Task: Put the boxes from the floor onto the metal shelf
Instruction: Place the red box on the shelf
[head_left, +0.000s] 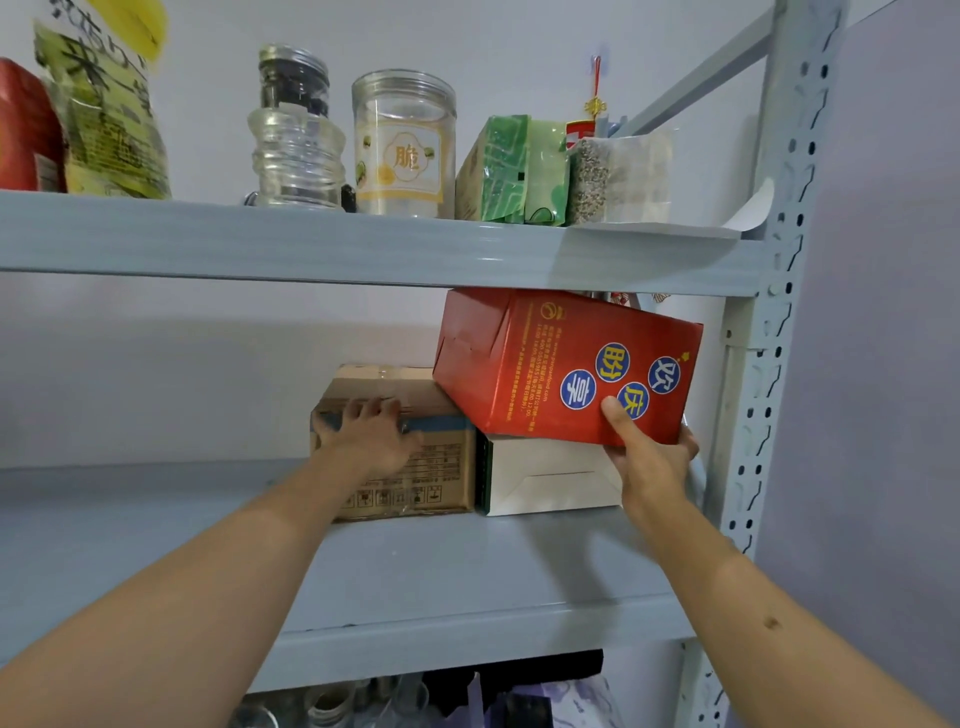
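A red box (545, 364) with blue round labels is tilted above the middle board of the grey metal shelf (441, 566). Its lower edge rests over a white box (550, 478) and leans against a brown cardboard box (415, 478). My right hand (649, 457) grips the red box at its lower right corner, thumb on the front face. My left hand (371, 436) lies flat on the front top edge of the cardboard box, fingers spread over its blue tape. Both lower boxes stand side by side at the right of the board.
The upper board (363, 244) holds clear jars (405, 145), a glass bottle, green packets (514, 171) and bags, close above the red box. A perforated upright post (779, 260) stands at the right. The left part of the middle board is bare. Jars and bags sit below.
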